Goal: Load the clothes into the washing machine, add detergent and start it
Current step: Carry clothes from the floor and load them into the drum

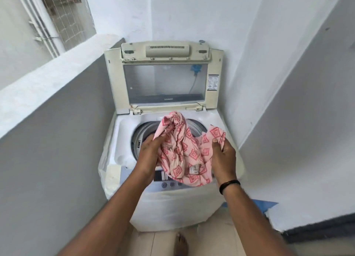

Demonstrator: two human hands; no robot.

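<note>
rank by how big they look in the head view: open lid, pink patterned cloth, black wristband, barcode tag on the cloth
1. open lid
2. pink patterned cloth
3. black wristband
4. barcode tag, looking close in size to the wristband, so their order is unsure.

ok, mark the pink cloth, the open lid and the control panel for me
pink cloth [184, 150]: head view, on the bunched middle between both hands.
lid [165, 83]: head view, on its clear window pane.
control panel [172, 184]: head view, on a round button below the cloth.
</note>
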